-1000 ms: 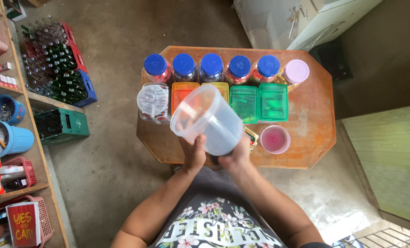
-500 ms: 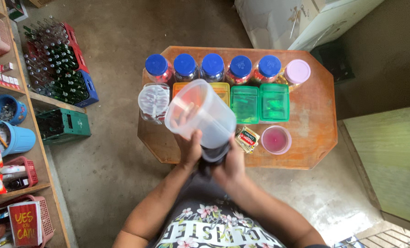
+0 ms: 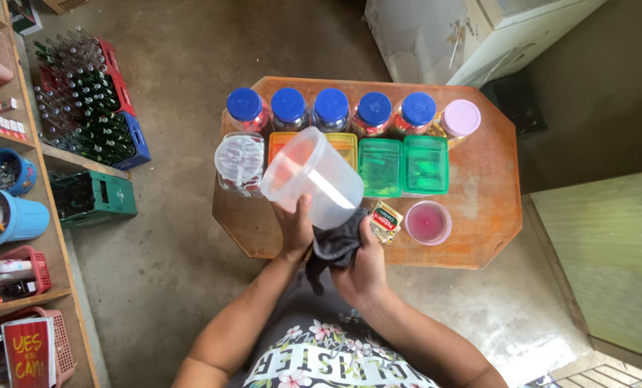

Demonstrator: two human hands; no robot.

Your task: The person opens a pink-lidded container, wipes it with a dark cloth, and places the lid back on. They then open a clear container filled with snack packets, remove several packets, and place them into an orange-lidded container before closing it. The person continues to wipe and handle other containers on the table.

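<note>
a bare concrete floor [image 3: 191,237] runs under an eight-sided wooden desk [image 3: 479,215], seen from above. along the desk's far edge stands a row of five jars with blue lids [image 3: 331,106], and a jar with a pink lid [image 3: 461,117] sits at the far right corner. just in front of that row lie an orange box [image 3: 281,147], a yellow box [image 3: 344,141] and two green boxes [image 3: 403,165]; a clear jar with a patterned lid [image 3: 239,162] stands at the left edge. a pink lid [image 3: 426,222] lies near the near edge, with a small packet [image 3: 385,221] beside it.

over the near-left part of the desk, an empty clear tub [image 3: 313,176] is held tilted, its mouth toward the far left. the left hand [image 3: 296,228] is closed on the tub's base from below, thumb up against its wall. the right hand [image 3: 364,266] grips a dark cloth [image 3: 335,244], bunched against the tub's bottom.

at the left, shelves [image 3: 19,215] carry blue buckets [image 3: 12,194] and red baskets, and crates of bottles [image 3: 84,115] stand on the floor. a white cabinet [image 3: 464,36] stands beyond the desk's far edge.
</note>
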